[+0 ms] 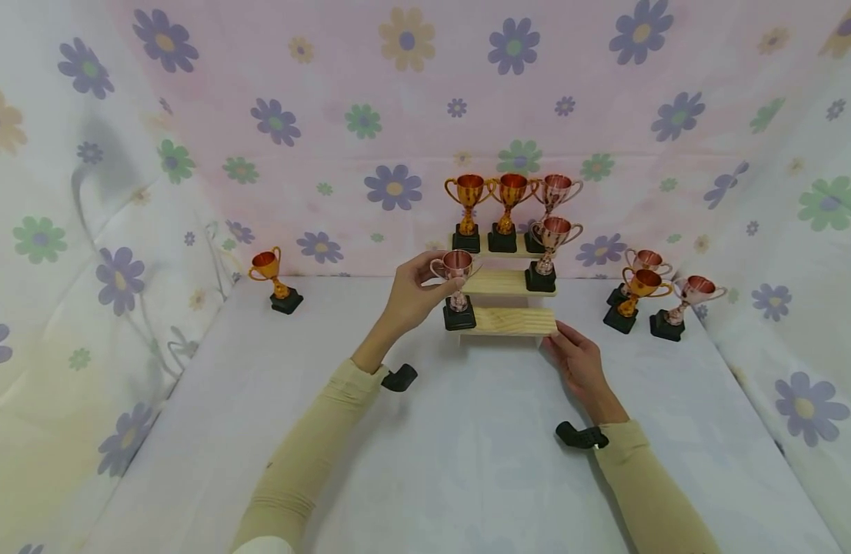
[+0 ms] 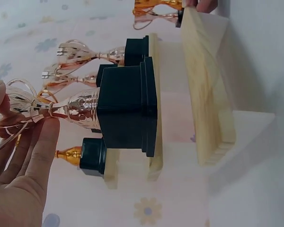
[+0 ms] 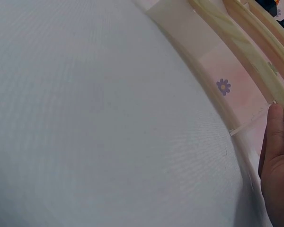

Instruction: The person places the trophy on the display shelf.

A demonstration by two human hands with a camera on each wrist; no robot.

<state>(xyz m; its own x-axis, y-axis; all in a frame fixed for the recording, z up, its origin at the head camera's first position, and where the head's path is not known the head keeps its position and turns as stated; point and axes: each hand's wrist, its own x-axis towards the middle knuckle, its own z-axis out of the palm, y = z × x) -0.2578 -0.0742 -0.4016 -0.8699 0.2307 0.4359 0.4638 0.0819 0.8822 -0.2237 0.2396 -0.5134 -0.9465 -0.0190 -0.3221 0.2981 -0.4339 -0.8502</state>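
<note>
My left hand (image 1: pixel 413 296) holds a rose-gold trophy cup (image 1: pixel 457 265) by its cup and stem, thumb in front. Its black base (image 2: pixel 125 106) hangs over the left end of the lowest step, with a gap to the board in the left wrist view. The wooden three-step display stand (image 1: pixel 512 321) has pale boards on white supports. At the right end of its lowest board, my right hand (image 1: pixel 579 362) grips the corner with its fingertips. Another rose-gold trophy (image 1: pixel 555 235) stands at the right of the middle step.
Two gold trophies (image 1: pixel 469 188) and a rose-gold trophy (image 1: pixel 557 187) line the top step. A lone gold trophy (image 1: pixel 266 265) stands at the left on the white table (image 1: pixel 460 454). Several more, including a gold trophy (image 1: pixel 643 283), group at the right. Flowered cloth (image 1: pixel 315 138) hangs behind.
</note>
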